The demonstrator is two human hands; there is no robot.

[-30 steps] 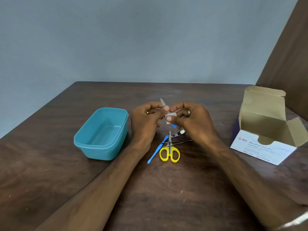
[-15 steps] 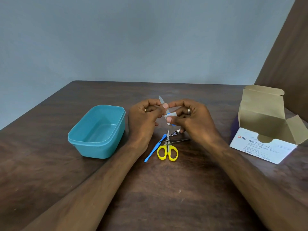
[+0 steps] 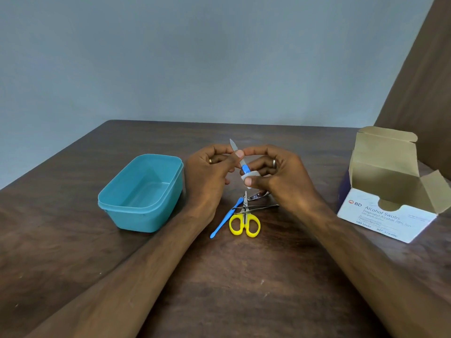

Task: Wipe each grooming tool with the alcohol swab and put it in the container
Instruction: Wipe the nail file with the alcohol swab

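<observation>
My left hand (image 3: pixel 210 172) pinches a small nail file (image 3: pixel 238 154) with a metal blade and blue handle, its tip pointing up and away. My right hand (image 3: pixel 280 176) pinches a white alcohol swab (image 3: pixel 249 176) wrapped around the file's blue handle end. Below my hands, on the table, lie yellow-handled scissors (image 3: pixel 244 223), a blue-handled tool (image 3: pixel 225 220), thin metal tweezers (image 3: pixel 258 208) and a nail clipper (image 3: pixel 257 196) half hidden by my right hand. The teal container (image 3: pixel 117 203) stands open and empty to the left.
An open cardboard box of alcohol swabs (image 3: pixel 388 211) sits at the right on the dark wooden table (image 3: pixel 244 289). A brown panel (image 3: pixel 422 81) rises behind it, and a grey wall is beyond the table's far edge.
The swab in my right hand has slid down the file from the blade toward the blue handle end, leaving more blade and handle exposed. The view has shifted slightly.
</observation>
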